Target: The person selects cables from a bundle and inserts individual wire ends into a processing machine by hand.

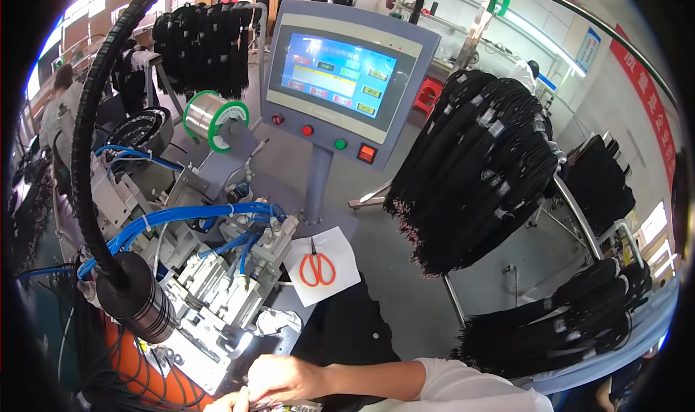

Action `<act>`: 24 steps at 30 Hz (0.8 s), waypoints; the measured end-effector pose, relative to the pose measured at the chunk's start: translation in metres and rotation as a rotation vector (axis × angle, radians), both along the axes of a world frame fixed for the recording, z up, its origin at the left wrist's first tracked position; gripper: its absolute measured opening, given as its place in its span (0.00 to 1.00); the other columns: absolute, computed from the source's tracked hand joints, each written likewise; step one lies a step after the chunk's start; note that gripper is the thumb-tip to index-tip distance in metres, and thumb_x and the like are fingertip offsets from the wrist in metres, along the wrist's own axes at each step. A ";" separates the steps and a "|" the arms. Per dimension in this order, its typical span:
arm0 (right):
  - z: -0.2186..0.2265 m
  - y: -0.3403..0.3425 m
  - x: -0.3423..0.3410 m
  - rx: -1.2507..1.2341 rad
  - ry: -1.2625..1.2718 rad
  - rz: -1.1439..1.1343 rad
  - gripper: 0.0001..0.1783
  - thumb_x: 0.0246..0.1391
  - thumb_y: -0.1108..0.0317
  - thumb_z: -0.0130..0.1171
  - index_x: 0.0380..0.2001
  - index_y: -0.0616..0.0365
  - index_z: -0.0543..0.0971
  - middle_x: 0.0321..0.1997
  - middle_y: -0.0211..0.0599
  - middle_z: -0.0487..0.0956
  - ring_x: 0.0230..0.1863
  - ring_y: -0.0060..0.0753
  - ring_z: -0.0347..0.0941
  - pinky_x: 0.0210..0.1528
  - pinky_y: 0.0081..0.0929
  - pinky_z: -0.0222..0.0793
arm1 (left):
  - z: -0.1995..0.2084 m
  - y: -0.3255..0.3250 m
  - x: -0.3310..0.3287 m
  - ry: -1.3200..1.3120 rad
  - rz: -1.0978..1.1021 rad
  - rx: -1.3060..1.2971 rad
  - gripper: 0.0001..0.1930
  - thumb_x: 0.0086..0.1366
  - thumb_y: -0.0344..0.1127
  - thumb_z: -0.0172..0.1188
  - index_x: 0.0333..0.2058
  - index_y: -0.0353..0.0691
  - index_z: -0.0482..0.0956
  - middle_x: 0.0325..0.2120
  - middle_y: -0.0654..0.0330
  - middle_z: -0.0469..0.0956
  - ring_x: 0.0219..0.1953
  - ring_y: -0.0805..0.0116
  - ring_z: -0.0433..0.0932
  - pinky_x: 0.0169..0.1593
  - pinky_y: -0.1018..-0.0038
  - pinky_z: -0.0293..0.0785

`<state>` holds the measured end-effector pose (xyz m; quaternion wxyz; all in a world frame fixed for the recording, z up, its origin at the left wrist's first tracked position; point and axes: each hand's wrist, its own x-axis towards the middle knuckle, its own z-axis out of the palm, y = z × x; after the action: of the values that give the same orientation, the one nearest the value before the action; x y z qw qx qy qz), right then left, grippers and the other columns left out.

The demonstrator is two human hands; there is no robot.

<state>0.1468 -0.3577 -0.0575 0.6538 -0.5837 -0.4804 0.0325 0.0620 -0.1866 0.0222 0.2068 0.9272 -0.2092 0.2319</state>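
Observation:
At the lower edge my right hand (284,377) is closed, its fingertips pinched together. My left hand (230,402) meets it there, fingers closed too and mostly cut off by the picture's edge. What they pinch is too small and hidden to name. Just beyond them is the metal work plate (205,363) of a bench machine with pneumatic cylinders (268,238) and blue air hoses (184,213). A black round lamp-like head (137,300) on a flexible neck hangs over the plate. Crumpled clear plastic (279,321) lies beside my right hand.
Orange-handled scissors (317,269) rest on white paper (340,249). A control screen (337,75) on a post stands behind, right of a green-rimmed spool of silvery wire (210,115). Bundles of black cables (478,166) hang on racks at right; black cloth (347,325) covers the near bench.

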 end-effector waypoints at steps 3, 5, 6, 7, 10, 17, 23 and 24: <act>0.009 -0.014 0.000 -0.026 -0.085 -0.069 0.06 0.54 0.68 0.59 0.34 0.57 0.80 0.37 0.35 0.79 0.42 0.41 0.74 0.46 0.36 0.69 | 0.005 -0.001 -0.008 -0.132 0.000 -0.068 0.16 0.54 0.18 0.57 0.42 0.34 0.81 0.40 0.50 0.78 0.41 0.54 0.76 0.42 0.68 0.74; 0.017 -0.015 -0.005 0.006 -0.104 -0.044 0.08 0.56 0.64 0.56 0.34 0.54 0.81 0.36 0.34 0.79 0.42 0.38 0.75 0.45 0.35 0.69 | 0.012 0.003 -0.017 -0.101 -0.021 -0.055 0.16 0.54 0.18 0.57 0.43 0.31 0.80 0.37 0.51 0.77 0.37 0.54 0.77 0.42 0.68 0.75; 0.022 -0.013 -0.007 0.028 -0.072 0.012 0.08 0.56 0.64 0.56 0.34 0.54 0.81 0.36 0.34 0.79 0.42 0.38 0.75 0.45 0.35 0.69 | 0.013 0.001 -0.007 -0.132 -0.085 -0.100 0.14 0.56 0.20 0.57 0.42 0.32 0.80 0.34 0.52 0.77 0.30 0.57 0.78 0.34 0.71 0.76; 0.026 -0.010 -0.008 -0.023 -0.137 -0.045 0.07 0.54 0.66 0.58 0.35 0.53 0.82 0.35 0.35 0.80 0.40 0.36 0.75 0.43 0.34 0.70 | -0.014 0.003 -0.013 -0.098 -0.026 -0.060 0.15 0.47 0.28 0.61 0.36 0.33 0.80 0.30 0.53 0.80 0.26 0.60 0.80 0.28 0.70 0.74; 0.039 -0.005 -0.019 -0.151 0.092 -0.275 0.13 0.44 0.72 0.68 0.36 0.58 0.79 0.35 0.36 0.80 0.35 0.37 0.76 0.39 0.30 0.72 | -0.005 0.006 -0.004 -0.002 -0.103 -0.129 0.16 0.48 0.27 0.62 0.38 0.29 0.78 0.27 0.51 0.79 0.25 0.58 0.80 0.28 0.69 0.76; 0.039 0.014 -0.016 -0.167 -0.139 -0.441 0.12 0.39 0.71 0.70 0.31 0.59 0.81 0.29 0.34 0.79 0.31 0.36 0.73 0.34 0.29 0.69 | -0.024 0.009 -0.008 -0.062 0.083 -0.161 0.13 0.55 0.36 0.63 0.35 0.34 0.80 0.21 0.61 0.75 0.21 0.69 0.76 0.22 0.77 0.69; 0.047 0.013 -0.010 -0.126 0.621 -0.115 0.06 0.43 0.77 0.68 0.29 0.64 0.82 0.29 0.39 0.79 0.32 0.26 0.75 0.35 0.21 0.69 | -0.022 0.004 -0.006 -0.002 0.081 -0.187 0.08 0.50 0.30 0.67 0.27 0.35 0.78 0.17 0.62 0.72 0.16 0.69 0.72 0.18 0.76 0.67; 0.044 0.013 -0.010 -0.130 0.622 -0.115 0.06 0.43 0.77 0.68 0.29 0.64 0.82 0.29 0.39 0.79 0.32 0.26 0.75 0.35 0.21 0.69 | -0.022 0.003 -0.005 0.005 0.078 -0.190 0.08 0.50 0.30 0.67 0.27 0.35 0.78 0.16 0.63 0.70 0.15 0.70 0.71 0.18 0.76 0.66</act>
<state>0.1364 -0.3452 -0.0132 0.7312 -0.6126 -0.2209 0.2031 0.0569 -0.1831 0.0002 0.2853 0.9114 -0.1493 0.2562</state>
